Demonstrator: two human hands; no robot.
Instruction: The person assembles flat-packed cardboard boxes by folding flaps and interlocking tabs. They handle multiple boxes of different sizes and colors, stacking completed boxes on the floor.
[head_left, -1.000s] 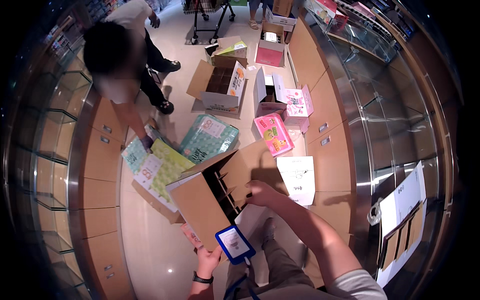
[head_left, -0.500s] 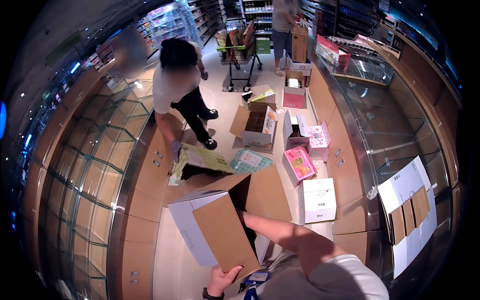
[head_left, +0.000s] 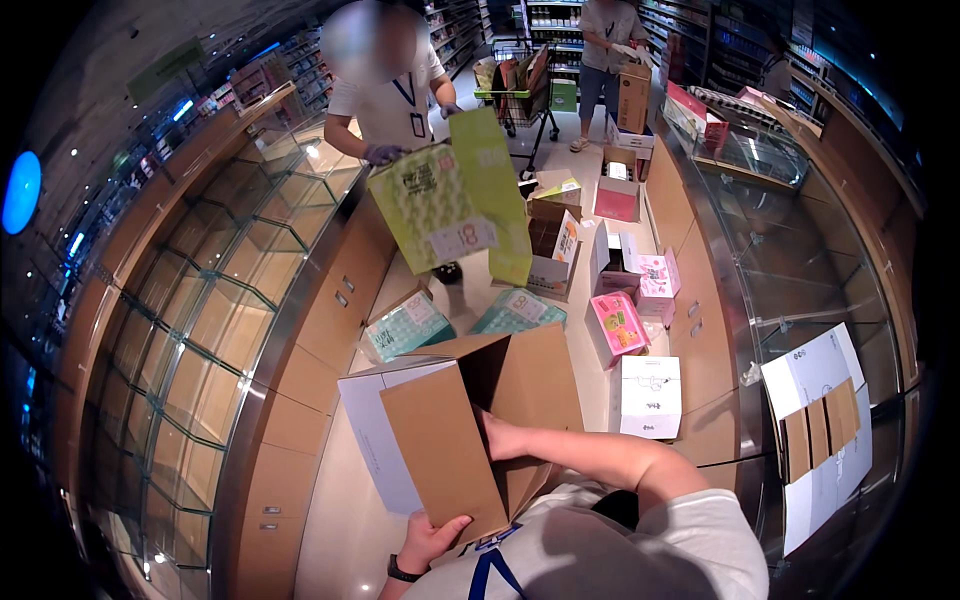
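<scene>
Two bare hands at one large carton [head_left: 375, 440], tilted and open-mouthed just in front of the body. Left hand [head_left: 428, 540] pinching the lower edge of a brown flap [head_left: 440, 450], thumb on the near face, fingers mostly behind. Right hand [head_left: 503, 437] well into the opening, with fingertips hidden behind the flap; cannot tell whether closed on anything.

Step in hand, by judgement: steadying with the left, working inside with the right. Needed next, probably: a firm hold on the flap, clear of the right wrist.

Materials: stiff cardboard, white on one face, bare brown on the other, creases straight. Beyond, teal cartons [head_left: 408, 327], boxy, printed. Rightward, a white carton [head_left: 648, 395] with thin line drawing. Farther off, a patterned green carton [head_left: 425, 205], held by a co-worker [head_left: 385, 110]. Underneath, pale, smooth, shiny floor [head_left: 340, 510].
</scene>
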